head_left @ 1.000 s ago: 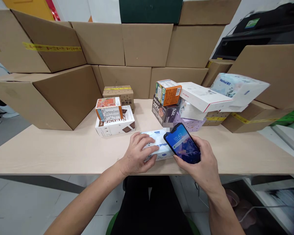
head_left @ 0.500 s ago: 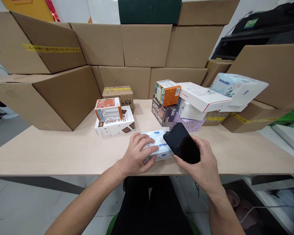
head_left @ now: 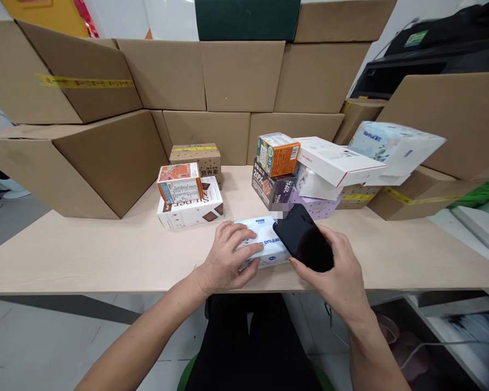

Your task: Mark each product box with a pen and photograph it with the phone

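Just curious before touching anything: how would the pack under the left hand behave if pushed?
The pack probably slides rather than rolls, lying flat and boxy on the table; its smooth-looking wrapper may feel slippery.

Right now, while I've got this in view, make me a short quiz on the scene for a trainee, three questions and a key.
1. Which hand holds the phone? A: left. B: right. C: both.
2. True or false: the phone's screen is lit.
3. What is the left hand touching?

Key: 1. B, the right hand. 2. False; it is dark. 3. The blue-and-white pack.
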The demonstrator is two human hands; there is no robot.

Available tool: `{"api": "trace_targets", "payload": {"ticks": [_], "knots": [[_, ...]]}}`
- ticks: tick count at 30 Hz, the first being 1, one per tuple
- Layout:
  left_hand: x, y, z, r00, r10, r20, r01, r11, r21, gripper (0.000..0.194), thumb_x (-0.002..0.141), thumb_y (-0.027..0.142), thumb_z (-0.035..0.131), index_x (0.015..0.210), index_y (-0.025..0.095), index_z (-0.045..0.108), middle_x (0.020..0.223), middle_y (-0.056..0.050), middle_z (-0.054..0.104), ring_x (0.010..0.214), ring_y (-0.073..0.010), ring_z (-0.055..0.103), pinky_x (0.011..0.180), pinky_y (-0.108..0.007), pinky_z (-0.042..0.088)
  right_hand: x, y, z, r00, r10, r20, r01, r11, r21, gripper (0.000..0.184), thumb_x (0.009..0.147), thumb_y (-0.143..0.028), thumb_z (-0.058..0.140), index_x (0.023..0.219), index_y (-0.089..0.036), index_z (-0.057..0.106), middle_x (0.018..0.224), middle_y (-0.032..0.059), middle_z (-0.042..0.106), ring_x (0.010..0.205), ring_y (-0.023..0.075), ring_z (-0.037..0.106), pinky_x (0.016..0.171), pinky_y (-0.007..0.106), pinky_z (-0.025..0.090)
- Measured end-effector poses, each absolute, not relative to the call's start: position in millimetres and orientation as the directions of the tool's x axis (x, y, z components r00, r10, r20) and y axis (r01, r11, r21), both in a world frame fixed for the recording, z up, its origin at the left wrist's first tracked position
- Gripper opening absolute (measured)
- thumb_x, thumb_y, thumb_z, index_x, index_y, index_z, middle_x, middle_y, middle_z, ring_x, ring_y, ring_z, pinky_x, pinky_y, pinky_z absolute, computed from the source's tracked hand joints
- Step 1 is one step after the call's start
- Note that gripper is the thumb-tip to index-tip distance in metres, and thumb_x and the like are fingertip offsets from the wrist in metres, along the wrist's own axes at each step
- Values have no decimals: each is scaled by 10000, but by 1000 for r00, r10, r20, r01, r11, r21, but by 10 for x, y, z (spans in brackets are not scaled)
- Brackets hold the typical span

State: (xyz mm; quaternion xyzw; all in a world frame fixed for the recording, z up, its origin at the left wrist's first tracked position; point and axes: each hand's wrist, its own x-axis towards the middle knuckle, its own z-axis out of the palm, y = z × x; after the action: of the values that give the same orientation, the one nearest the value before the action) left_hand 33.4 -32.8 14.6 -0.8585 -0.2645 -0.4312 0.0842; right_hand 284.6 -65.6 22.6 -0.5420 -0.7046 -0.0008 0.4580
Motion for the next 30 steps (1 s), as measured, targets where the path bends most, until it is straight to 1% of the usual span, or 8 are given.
{"api": "trace_targets", "payload": {"ticks": [5, 13, 16, 18, 20, 23, 26, 30], "knots": [[334, -321, 140, 489, 369, 790, 531, -845, 65, 297, 809, 211, 655, 1103, 246, 632, 1120, -82, 682, 1118, -284, 591, 978, -507, 458, 2932, -660, 211, 18, 775, 631, 789, 377, -485, 651, 781, -450, 758, 1336, -214, 514, 1186, 101, 612, 1114, 288, 607, 930, 447, 532], [322, -317, 126, 493, 376, 784, 530, -845, 72, 307, 807, 212, 656, 1111, 251, 633, 1131, -82, 678, 1124, -283, 590, 986, -513, 456, 3060, -669, 215, 14, 748, 663, 824, 367, -432, 634, 799, -480, 740, 1327, -207, 518, 1176, 114, 621, 1101, 293, 613, 909, 454, 534], [315, -315, 128, 488, 372, 790, 522, -850, 78, 334, 795, 209, 668, 1124, 245, 631, 1139, -92, 671, 1130, -287, 579, 990, -515, 457, 3216, -647, 200, 55, 740, 670, 850, 317, -420, 650, 794, -541, 726, 1315, -208, 527, 1174, 128, 615, 1110, 321, 605, 913, 489, 521], [313, -315, 134, 478, 385, 789, 528, -844, 93, 367, 786, 220, 679, 1148, 242, 625, 1157, -104, 657, 1144, -297, 564, 1000, -524, 453, 3389, -624, 188, 100, 742, 663, 876, 250, -412, 671, 780, -589, 717, 1305, -213, 535, 1154, 134, 614, 1111, 345, 602, 908, 504, 512], [313, -315, 139, 463, 424, 778, 549, -827, 123, 409, 779, 250, 688, 1181, 244, 612, 1193, -119, 631, 1176, -318, 545, 1017, -546, 441, 3604, -590, 170, 135, 780, 611, 907, 150, -393, 658, 781, -601, 711, 1289, -216, 548, 1130, 141, 622, 1085, 351, 616, 888, 482, 511], [314, -310, 129, 438, 488, 755, 589, -790, 169, 499, 775, 310, 696, 1251, 240, 561, 1281, -150, 551, 1253, -359, 496, 1047, -591, 416, 3951, -518, 114, 157, 860, 485, 943, 15, -332, 603, 796, -586, 702, 1252, -212, 579, 1092, 158, 647, 1014, 346, 647, 825, 438, 499], [309, -301, 100, 431, 556, 711, 603, -763, 232, 623, 776, 363, 713, 1337, 225, 478, 1382, -186, 435, 1339, -386, 428, 1081, -615, 398, 4274, -430, 22, 184, 902, 390, 952, -65, -300, 634, 754, -645, 705, 1193, -197, 612, 1070, 175, 657, 966, 361, 659, 770, 445, 478], [293, -304, 84, 442, 673, 592, 588, -716, 375, 739, 761, 355, 753, 1393, 197, 403, 1435, -216, 347, 1411, -395, 363, 1096, -591, 424, 4634, -302, -75, 228, 938, 262, 944, -147, -297, 672, 737, -713, 668, 1117, -159, 646, 1073, 197, 667, 924, 351, 668, 758, 443, 477]]}}
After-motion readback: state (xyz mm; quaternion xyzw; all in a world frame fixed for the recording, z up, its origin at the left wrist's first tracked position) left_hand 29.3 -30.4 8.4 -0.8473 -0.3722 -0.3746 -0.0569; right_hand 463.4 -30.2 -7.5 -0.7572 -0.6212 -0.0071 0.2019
